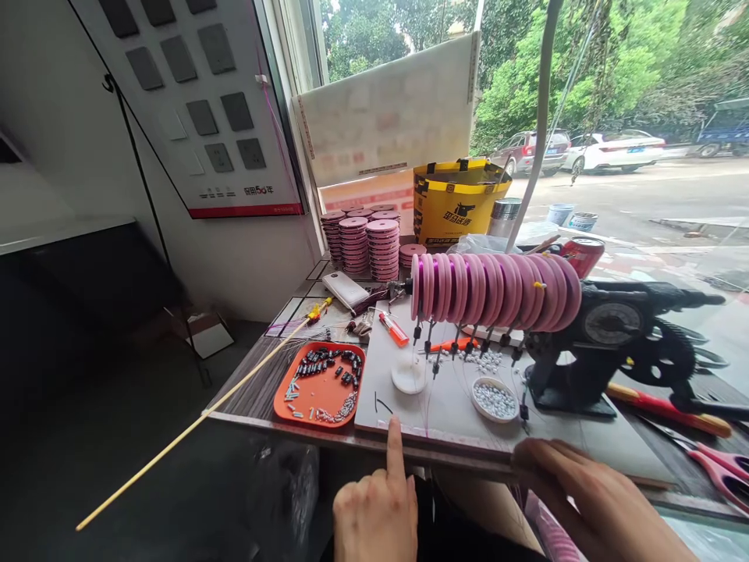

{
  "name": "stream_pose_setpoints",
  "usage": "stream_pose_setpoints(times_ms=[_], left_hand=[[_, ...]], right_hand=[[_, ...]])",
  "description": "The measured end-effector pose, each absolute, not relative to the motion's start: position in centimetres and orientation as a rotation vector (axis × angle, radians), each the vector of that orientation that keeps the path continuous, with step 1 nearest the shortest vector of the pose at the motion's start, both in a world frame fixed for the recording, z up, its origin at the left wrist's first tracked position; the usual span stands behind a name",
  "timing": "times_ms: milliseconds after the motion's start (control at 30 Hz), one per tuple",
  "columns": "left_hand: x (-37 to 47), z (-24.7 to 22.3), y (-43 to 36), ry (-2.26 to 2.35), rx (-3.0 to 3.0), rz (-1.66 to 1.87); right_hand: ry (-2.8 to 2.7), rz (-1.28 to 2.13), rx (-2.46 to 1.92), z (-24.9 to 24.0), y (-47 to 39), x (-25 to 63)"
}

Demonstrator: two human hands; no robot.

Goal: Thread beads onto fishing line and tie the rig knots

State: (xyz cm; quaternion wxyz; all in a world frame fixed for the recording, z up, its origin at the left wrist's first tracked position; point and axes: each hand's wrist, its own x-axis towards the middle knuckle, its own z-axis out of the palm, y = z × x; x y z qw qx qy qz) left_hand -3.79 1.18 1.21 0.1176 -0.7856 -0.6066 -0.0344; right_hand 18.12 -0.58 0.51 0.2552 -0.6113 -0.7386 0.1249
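My left hand (378,507) has its index finger stretched out, the tip at the board's front edge beside short dark strips (384,403); its other fingers are curled. At the table edge on the right, my right hand (591,492) rests with its fingers extended and nothing visible in it. Above the white board (456,437), a row of pink spools (491,289) sits on a black winding machine (612,324), with threads and small black weights hanging down. A round dish (495,400) holds silvery beads. Left of it is a small white dish (409,378).
An orange tray (321,423) with small black and metallic parts is at left. A long thin stick (193,425) juts past the table edge. Stacked pink discs (384,250), a yellow bag (456,203), an orange-handled tool (672,406) and scissors (722,468) surround the machine.
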Motion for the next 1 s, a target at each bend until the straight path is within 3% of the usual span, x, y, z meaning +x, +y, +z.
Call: stream_pose_setpoints(times_ms=[233,1000], left_hand=[[-6.3,0.9,1.8,-1.517,-2.28,0.052],[-7.8,-1.1,2.1,-1.48,-2.398,-0.1]], right_hand=[[-2.001,0.398,-1.737,1.4,1.3,18.2],[-2.052,0.453,-1.904,2.9,2.1,17.9]])
